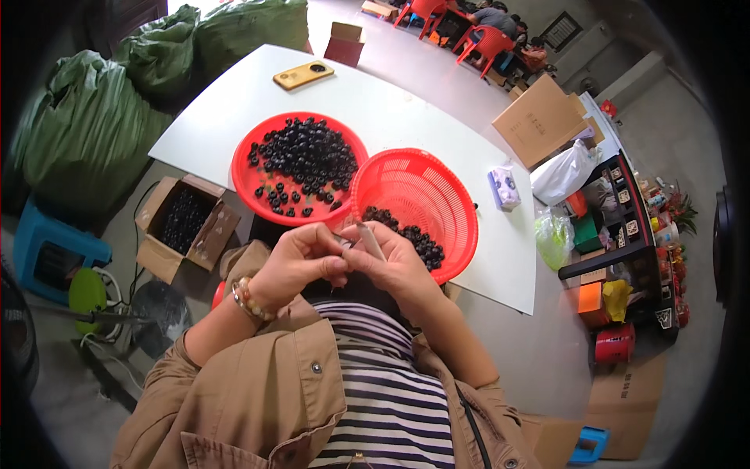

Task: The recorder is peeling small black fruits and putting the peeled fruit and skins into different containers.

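Note:
Both hands meet at the near edge of the white table. My right hand (398, 270) is closed on a slim pale pointed tool (371, 241), whose exact kind I cannot make out. Beside it, my left hand (297, 262), with a beaded bracelet at the wrist, is closed in a pinch; what its fingertips hold is too small to name. Just beyond them stands a shallow red basin (244, 181) with many small, round, shiny black pieces (308, 152). The red slotted basket (462, 205) to its right has darker, rougher-looking black pieces (422, 245) along its near side.
On the white table (437, 125) lie a gold phone (304, 75) and a purple tissue pack (505, 189). At left, an open carton (223, 225) holds more black pieces near green sacks (86, 125). A shelf (617, 242) stands at right; people sit on red chairs (488, 48) far off.

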`<state>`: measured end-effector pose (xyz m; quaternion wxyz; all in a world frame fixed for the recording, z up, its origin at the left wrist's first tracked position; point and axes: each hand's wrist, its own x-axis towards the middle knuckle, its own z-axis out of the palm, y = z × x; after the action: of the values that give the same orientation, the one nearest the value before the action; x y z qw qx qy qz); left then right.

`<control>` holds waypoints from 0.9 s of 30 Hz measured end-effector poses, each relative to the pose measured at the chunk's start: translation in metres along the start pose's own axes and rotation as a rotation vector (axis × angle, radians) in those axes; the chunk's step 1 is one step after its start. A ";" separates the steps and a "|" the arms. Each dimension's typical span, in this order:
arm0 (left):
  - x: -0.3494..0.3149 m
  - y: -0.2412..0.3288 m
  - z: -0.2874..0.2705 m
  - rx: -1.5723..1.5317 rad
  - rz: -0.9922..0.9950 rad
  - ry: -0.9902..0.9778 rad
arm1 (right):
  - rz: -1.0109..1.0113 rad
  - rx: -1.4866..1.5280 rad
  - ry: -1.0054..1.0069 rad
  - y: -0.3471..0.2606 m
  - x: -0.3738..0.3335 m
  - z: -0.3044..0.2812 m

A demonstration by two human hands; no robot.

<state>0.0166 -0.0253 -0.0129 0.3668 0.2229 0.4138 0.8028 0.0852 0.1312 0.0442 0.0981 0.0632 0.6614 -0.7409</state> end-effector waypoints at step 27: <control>-0.002 0.003 -0.001 -0.038 0.004 0.046 | -0.265 -0.246 -0.025 0.010 -0.020 -0.006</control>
<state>0.0159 -0.0284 -0.0111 0.3597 0.1982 0.4064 0.8162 0.1072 0.1376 0.0386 0.0148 -0.0459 0.7483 -0.6616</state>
